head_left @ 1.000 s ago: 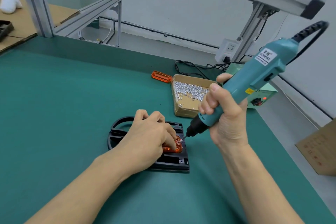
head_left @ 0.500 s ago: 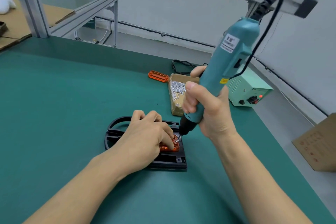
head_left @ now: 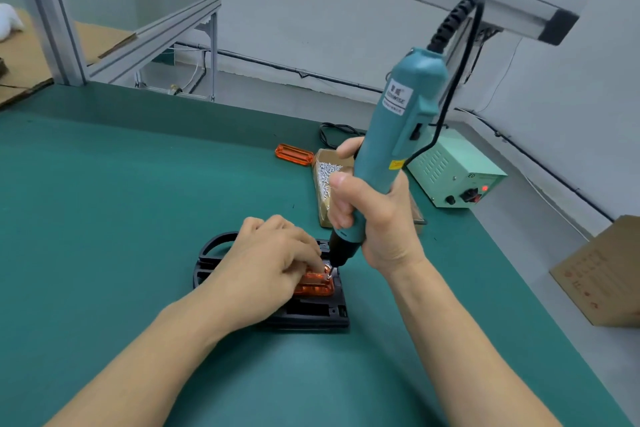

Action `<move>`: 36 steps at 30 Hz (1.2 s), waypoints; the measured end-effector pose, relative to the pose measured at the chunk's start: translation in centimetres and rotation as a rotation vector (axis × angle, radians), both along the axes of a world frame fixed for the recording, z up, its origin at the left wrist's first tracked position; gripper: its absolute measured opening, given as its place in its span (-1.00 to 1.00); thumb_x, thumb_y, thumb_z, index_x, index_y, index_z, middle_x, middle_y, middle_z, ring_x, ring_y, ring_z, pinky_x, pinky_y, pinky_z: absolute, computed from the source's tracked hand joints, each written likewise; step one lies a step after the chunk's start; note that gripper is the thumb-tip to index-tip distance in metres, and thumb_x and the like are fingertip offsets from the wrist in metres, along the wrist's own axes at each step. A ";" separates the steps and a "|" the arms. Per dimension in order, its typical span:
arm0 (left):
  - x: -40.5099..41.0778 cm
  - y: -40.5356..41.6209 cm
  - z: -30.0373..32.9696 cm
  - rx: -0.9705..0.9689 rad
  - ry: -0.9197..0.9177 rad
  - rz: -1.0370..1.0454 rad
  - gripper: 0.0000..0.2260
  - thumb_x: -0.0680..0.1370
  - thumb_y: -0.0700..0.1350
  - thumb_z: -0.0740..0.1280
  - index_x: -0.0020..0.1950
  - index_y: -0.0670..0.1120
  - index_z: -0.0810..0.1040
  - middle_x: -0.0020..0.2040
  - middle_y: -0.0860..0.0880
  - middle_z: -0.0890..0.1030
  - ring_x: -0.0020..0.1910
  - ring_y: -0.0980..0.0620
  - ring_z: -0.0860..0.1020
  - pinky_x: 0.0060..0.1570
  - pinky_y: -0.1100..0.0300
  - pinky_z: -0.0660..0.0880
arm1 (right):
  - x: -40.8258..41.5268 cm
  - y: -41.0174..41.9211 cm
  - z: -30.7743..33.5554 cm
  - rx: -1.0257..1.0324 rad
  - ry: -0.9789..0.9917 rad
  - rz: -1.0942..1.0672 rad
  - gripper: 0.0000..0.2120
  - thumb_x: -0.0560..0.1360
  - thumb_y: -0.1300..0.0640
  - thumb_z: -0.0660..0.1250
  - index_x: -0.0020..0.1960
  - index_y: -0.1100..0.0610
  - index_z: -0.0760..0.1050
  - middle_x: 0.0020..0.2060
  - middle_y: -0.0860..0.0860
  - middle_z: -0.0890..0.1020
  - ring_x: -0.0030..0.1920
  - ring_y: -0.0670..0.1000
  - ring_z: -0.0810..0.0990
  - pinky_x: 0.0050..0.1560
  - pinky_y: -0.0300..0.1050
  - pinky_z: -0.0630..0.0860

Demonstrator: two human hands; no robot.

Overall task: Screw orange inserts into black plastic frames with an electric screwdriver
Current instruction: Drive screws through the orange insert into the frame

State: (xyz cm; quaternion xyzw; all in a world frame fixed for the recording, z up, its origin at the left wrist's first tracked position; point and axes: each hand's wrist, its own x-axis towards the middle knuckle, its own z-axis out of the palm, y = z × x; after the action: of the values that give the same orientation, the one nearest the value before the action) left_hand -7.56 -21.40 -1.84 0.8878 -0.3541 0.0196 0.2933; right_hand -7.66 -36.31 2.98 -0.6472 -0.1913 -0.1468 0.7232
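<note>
— What's changed since a second ago?

— The electric screwdriver (head_left: 391, 146) was leaning well over to the right; now it stands nearly upright, its bit down on the corner of the orange insert (head_left: 314, 285).

— And the hands?

— The right hand (head_left: 375, 215) has its fingers (head_left: 341, 184) wrapped fully round the driver's barrel, thumb behind. The left hand (head_left: 266, 269) lies curled over the insert, fingertips pinched at the bit's tip — whether they hold a screw I cannot tell. That hand hides most of the insert and half the black frame (head_left: 311, 314) beneath it on the green worktop (head_left: 104, 218).

— Anything else about?

— Beyond the right fingers, a cardboard box of screws (head_left: 323, 172), partly blocked by that hand; a spare orange insert (head_left: 294, 155) just left of the box; a pale green power unit (head_left: 457, 180) further right, its red lamp lit.
</note>
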 end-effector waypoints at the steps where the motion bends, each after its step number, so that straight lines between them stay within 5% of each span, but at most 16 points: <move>1: 0.1 0.2 0.2 -0.036 0.021 0.007 -0.83 0.51 0.07 0.29 0.07 0.20 0.60 0.09 0.40 0.48 0.21 0.28 0.29 0.20 0.23 0.08 | -0.1 0.0 -0.1 -0.002 -0.008 -0.005 -0.83 0.36 0.18 0.34 -0.08 -0.01 0.48 -0.59 -0.07 0.40 -0.59 -0.04 0.29 -0.44 -0.24 0.32; 4: 0.3 1.0 0.2 0.086 0.148 0.022 -0.24 0.17 0.48 0.18 0.34 0.27 0.35 0.32 0.44 0.26 0.43 0.33 0.04 0.40 0.18 -0.12 | -0.7 -0.1 -0.2 -0.006 -0.032 -0.032 -0.79 0.37 0.19 0.33 -0.04 -0.05 0.47 -0.58 -0.05 0.41 -0.58 -0.01 0.30 -0.42 -0.16 0.33; 7: 0.1 1.1 -0.3 0.309 0.183 0.021 0.12 0.03 0.56 0.14 0.53 0.18 -0.01 0.51 0.30 -0.04 0.46 0.31 -0.22 0.45 0.05 -0.33 | -1.2 -0.2 -0.1 -0.015 -0.039 -0.079 -0.75 0.39 0.21 0.34 0.00 -0.01 0.41 -0.57 -0.06 0.43 -0.56 -0.01 0.32 -0.40 -0.10 0.35; 14: -0.1 0.8 -0.4 0.326 0.086 0.062 0.04 0.13 0.50 0.26 0.53 0.19 -0.02 0.54 0.24 -0.03 0.50 0.19 -0.05 0.44 0.12 -0.19 | -1.5 -1.1 0.8 -0.146 0.011 -0.067 -0.75 0.43 0.29 0.34 0.01 0.10 0.35 -0.45 0.00 0.54 -0.41 0.04 0.50 -0.15 0.00 0.48; 20: -0.4 0.7 -0.1 0.325 0.071 0.087 0.03 0.08 0.50 0.21 0.49 0.21 0.01 0.49 0.26 0.09 0.46 0.20 0.03 0.46 0.12 -0.12 | -1.6 -1.2 0.3 0.008 0.045 -0.113 -0.78 0.37 0.31 0.33 -0.06 0.08 0.41 -0.49 0.01 0.44 -0.48 0.02 0.39 -0.31 -0.10 0.45; 23: -0.6 0.6 0.2 0.263 0.083 0.109 0.01 0.04 0.48 0.22 0.45 0.23 0.07 0.31 0.27 0.26 0.24 0.25 0.09 0.41 0.16 -0.04 | -1.5 -0.7 -0.2 0.058 0.003 -0.093 -0.76 0.31 0.26 0.34 -0.09 -0.01 0.44 -0.53 -0.02 0.41 -0.54 -0.02 0.32 -0.37 -0.14 0.37; 26: -0.8 0.5 0.4 0.220 0.097 0.117 -0.01 0.02 0.47 0.24 0.42 0.24 0.10 0.09 0.28 0.22 -0.03 0.32 0.00 0.34 0.21 -0.01 | -1.4 -0.5 -0.3 0.037 -0.031 -0.027 -0.75 0.32 0.20 0.33 -0.08 -0.08 0.44 -0.55 -0.07 0.43 -0.56 -0.05 0.32 -0.39 -0.16 0.35; 36: -0.7 0.5 0.0 0.200 0.103 0.130 0.00 0.10 0.41 0.40 0.45 0.19 0.10 0.14 0.22 0.30 -0.11 0.31 -0.03 0.28 0.22 0.01 | -1.2 -1.1 -0.3 0.111 -0.013 -0.028 -0.82 0.33 0.18 0.33 -0.20 -0.08 0.43 -0.55 -0.05 0.33 -0.57 -0.01 0.23 -0.43 -0.20 0.33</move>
State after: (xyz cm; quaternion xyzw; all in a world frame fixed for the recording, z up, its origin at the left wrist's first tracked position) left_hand -8.24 -20.87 -1.80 0.9336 -0.2805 -0.0426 0.2190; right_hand -8.81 -37.44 2.72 -0.6076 -0.1784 -0.1718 0.7546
